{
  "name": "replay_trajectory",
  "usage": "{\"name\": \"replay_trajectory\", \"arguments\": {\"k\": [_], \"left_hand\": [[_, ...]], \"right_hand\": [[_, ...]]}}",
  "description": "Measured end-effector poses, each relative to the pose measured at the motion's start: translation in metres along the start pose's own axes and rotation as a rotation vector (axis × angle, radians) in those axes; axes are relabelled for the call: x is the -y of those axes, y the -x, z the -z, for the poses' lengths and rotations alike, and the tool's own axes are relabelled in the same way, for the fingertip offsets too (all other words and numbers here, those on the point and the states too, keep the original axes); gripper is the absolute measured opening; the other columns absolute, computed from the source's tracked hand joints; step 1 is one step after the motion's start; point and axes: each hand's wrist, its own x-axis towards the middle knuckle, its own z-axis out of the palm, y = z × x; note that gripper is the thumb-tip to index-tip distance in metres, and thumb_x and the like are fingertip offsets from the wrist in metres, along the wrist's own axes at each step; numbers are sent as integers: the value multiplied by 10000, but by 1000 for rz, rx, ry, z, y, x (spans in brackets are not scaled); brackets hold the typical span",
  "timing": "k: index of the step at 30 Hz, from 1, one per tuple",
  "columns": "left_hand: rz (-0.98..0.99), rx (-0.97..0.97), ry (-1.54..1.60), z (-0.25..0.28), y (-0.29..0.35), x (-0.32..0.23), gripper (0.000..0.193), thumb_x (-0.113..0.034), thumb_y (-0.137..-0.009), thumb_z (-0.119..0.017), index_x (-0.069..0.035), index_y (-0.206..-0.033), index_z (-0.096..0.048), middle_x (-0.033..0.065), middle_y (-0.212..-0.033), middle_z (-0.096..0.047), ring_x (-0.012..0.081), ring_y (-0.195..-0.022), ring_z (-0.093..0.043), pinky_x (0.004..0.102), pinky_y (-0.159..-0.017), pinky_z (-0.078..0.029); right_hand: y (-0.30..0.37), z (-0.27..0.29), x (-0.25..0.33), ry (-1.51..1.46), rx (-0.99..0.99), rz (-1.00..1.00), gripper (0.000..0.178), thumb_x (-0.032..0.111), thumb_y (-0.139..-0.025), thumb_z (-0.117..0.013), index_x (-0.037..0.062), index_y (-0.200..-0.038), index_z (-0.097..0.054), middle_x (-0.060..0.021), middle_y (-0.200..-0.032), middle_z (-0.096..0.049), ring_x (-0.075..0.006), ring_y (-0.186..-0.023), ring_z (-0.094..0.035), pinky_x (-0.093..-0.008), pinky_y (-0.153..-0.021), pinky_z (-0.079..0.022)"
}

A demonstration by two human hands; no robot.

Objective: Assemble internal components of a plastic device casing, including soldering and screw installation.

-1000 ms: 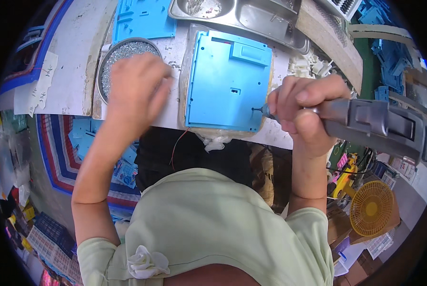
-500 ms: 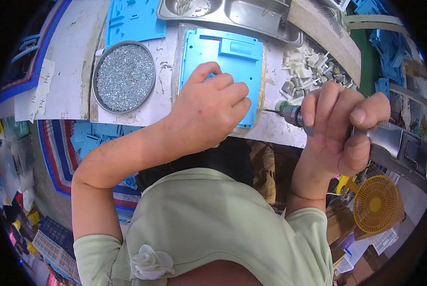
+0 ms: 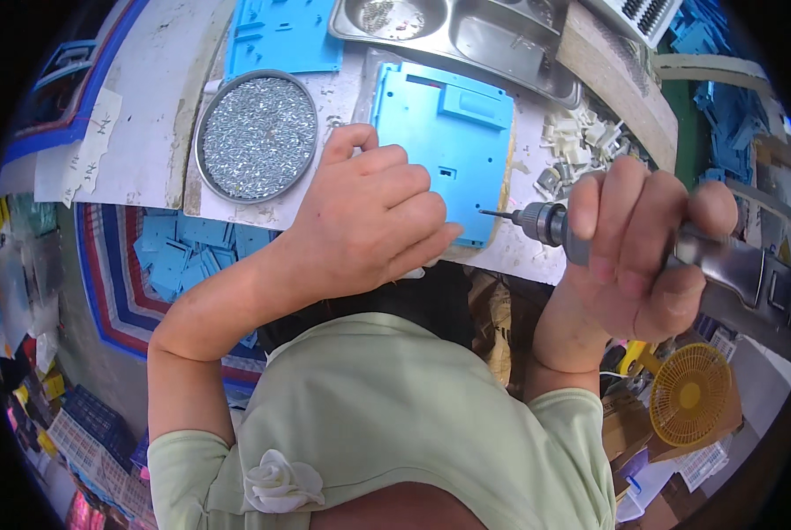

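My right hand (image 3: 638,252) is wrapped round a grey power screwdriver (image 3: 544,223), held sideways. Its thin bit points left, with the tip over the lower right part of a light-blue plastic panel (image 3: 413,124). The panel has a raised rectangular block near its far edge, a small slot and several holes. My left hand (image 3: 373,216) is closed, fingers curled, over the panel's near left part. Whatever its fingertips hold, if anything, is hidden under the hand. Left of it stands a round metal dish (image 3: 203,168) full of small silver screws (image 3: 258,137).
A steel compartment tray (image 3: 492,57) lies beyond the panel. White plastic parts (image 3: 581,137) are heaped to its right, beside a board (image 3: 620,84). Another blue panel (image 3: 280,40) is at the far left. Blue pieces (image 3: 183,256) fill a striped bag below. A yellow fan (image 3: 691,395) stands lower right.
My left hand has drawn back leftward across the panel, uncovering its slot and more of its surface. The screwdriver's tip now overlaps the panel's lower right part. The whole view has shifted slightly.
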Motion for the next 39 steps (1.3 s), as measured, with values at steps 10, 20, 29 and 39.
{"name": "replay_trajectory", "arguments": {"k": [10,20,29,39], "left_hand": [[221,-135,144,4,19,-5,161,-45,-834,-767,-119,-965,-709,7,-956,-740,172,-817,-675,395,-837,-355],[213,22,-44,10,26,0,228,-205,-797,-817,-137,-984,-705,15,-933,-692,199,-904,-663,444,-905,-378],[491,-40,-384,42,76,73,157,-247,-803,-803,-146,-903,-735,11,-983,-642,245,-1010,-603,474,-941,-366],[591,32,-400,50,69,98,129,-155,-892,-703,-56,-870,-625,105,-918,-621,306,-957,-612,465,-851,-413]], "right_hand": [[-15,-23,-6,-141,75,-59,394,399,-924,-784,158,-1182,-607,62,-760,-573,-97,-673,-521,-314,-807,-496],[-18,-45,-24,-20,67,-82,396,431,-923,-776,153,-1092,-550,56,-717,-534,-97,-613,-507,-308,-702,-514],[-13,-40,-44,-60,-181,-29,383,324,-875,-847,107,-1033,-575,7,-659,-516,-139,-582,-515,-348,-662,-527],[26,-14,-17,-6,-198,19,371,255,-900,-830,79,-1081,-558,-10,-698,-546,-154,-620,-536,-367,-695,-540]]}}
